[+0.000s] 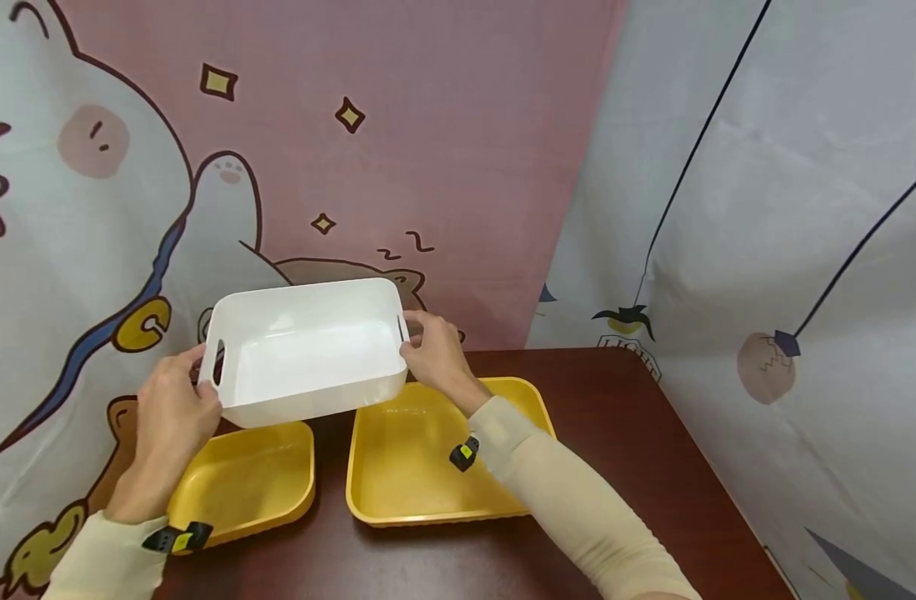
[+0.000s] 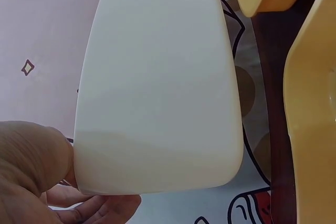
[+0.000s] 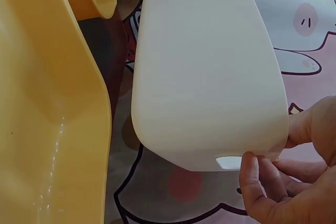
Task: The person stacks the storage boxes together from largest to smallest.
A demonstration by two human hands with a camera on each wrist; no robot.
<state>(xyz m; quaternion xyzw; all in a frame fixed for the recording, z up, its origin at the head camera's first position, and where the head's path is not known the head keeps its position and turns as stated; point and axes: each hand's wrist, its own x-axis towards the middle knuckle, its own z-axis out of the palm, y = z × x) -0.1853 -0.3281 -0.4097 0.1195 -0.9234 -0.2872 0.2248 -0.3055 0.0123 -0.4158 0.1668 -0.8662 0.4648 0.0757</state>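
Two hands hold a white plastic bin [image 1: 307,350] up off the table, one at each short end. The left hand [image 1: 171,417] grips the end with the cut-out handle; its fingers curl around that rim, and from the left wrist view the thumb [image 2: 31,156] presses against the bin's outer wall [image 2: 157,87] while fingertips show below its bottom edge. The right hand [image 1: 435,354] clamps the opposite end, fingers wrapped at the rim beside the handle slot. In the right wrist view a thumb [image 3: 252,182] sits just beside the small handle opening [image 3: 229,162], with the other fingers curled behind the wall.

The bin hangs in the air, tilted slightly so its open top faces the person, above the back edges of two yellow trays. The smaller yellow tray [image 1: 243,483] lies on the left and the larger yellow tray [image 1: 420,467] on the right; the two sit near each other on a dark brown table [image 1: 638,433] with a narrow gap between them. Both forearms wear pale sleeves [image 1: 570,500], each with a small black and yellow clip at the wrist [image 1: 463,454]. Behind the table hangs a pink cartoon backdrop [image 1: 427,125], and to the right a pale curtain [image 1: 788,250] with drawn lines.
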